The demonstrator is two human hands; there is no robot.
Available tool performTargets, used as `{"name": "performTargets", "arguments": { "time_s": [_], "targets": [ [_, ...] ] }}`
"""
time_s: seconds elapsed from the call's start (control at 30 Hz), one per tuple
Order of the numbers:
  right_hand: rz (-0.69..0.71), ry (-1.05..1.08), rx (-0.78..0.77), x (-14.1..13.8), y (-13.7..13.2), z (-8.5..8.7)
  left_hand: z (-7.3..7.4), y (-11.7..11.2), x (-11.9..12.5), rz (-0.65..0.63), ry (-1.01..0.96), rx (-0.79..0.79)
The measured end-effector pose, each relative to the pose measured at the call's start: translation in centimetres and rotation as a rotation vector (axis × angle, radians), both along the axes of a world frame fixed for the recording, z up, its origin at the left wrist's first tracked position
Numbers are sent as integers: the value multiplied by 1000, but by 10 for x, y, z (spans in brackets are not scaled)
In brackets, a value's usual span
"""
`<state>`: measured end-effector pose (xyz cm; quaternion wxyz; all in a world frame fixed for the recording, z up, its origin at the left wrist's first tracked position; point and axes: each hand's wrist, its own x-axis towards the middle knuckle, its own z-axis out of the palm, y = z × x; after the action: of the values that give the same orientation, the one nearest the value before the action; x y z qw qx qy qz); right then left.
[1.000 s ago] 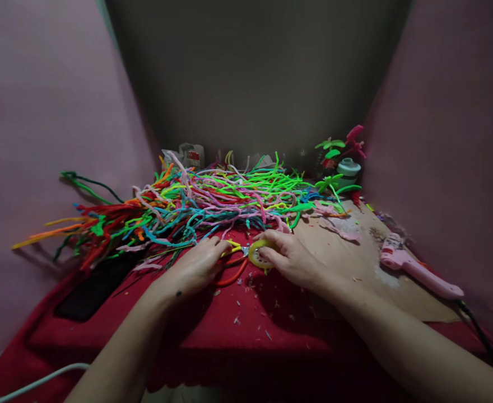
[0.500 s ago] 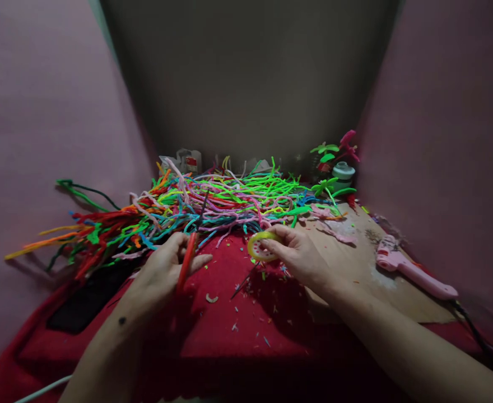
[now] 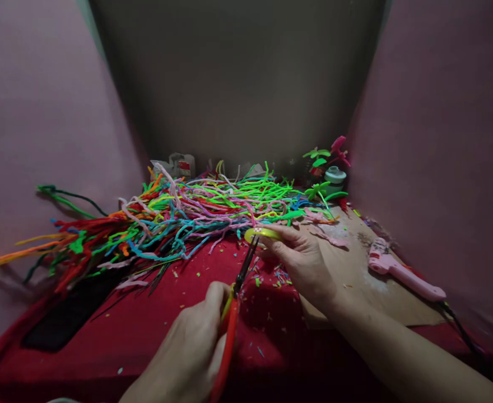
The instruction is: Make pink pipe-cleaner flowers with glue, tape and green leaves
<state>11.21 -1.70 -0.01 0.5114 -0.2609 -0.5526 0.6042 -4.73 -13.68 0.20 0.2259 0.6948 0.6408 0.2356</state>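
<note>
My left hand [image 3: 191,336] grips a pair of scissors [image 3: 229,330] with red and yellow handles and dark blades. The blade tips reach the near edge of a yellow roll of tape [image 3: 267,233]; whether they touch it I cannot tell. My right hand [image 3: 303,254] pinches this roll by its right side between thumb and fingers, tilted nearly edge-on to me. Below the two hands, small coloured clippings [image 3: 278,277] are scattered over the red cloth [image 3: 179,319].
A heap of coloured pipe cleaners [image 3: 213,204] spreads behind the hands. On the right, a pink glue gun [image 3: 401,271] lies on cardboard [image 3: 345,280]. A black flat object [image 3: 70,313] rests at left. Green and pink craft flowers [image 3: 320,159] and a lidded jar [image 3: 334,178] stand at the back.
My left hand has moved right and nearer to me, bringing the scissors' tips to the roll of tape. The roll has turned from facing me to nearly edge-on. The view has shifted slightly.
</note>
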Motion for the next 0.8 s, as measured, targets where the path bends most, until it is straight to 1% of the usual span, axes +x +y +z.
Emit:
{"name": "performTargets", "arguments": {
  "time_s": [0.03,0.1,0.17,0.23,0.33,0.47,0.67,0.8],
  "targets": [
    [-16,-3,9,0,-1,1,-2,1,1,42,77,22],
    [-42,-11,19,0,-2,3,-5,3,2,81,212,44],
    [-55,-29,24,-1,-3,3,-7,4,2,83,331,78],
    [-63,-49,24,-1,-3,3,-9,5,2,66,383,122],
    [-67,-62,27,-1,-2,1,-11,4,2,48,424,158],
    [-79,-71,64,-1,-2,1,-13,5,3,60,461,167],
    [-98,-82,100,-1,-2,0,-14,6,2,52,468,223],
    [-97,-105,132,-1,-2,-2,-14,6,2,71,457,198]
  ]
}}
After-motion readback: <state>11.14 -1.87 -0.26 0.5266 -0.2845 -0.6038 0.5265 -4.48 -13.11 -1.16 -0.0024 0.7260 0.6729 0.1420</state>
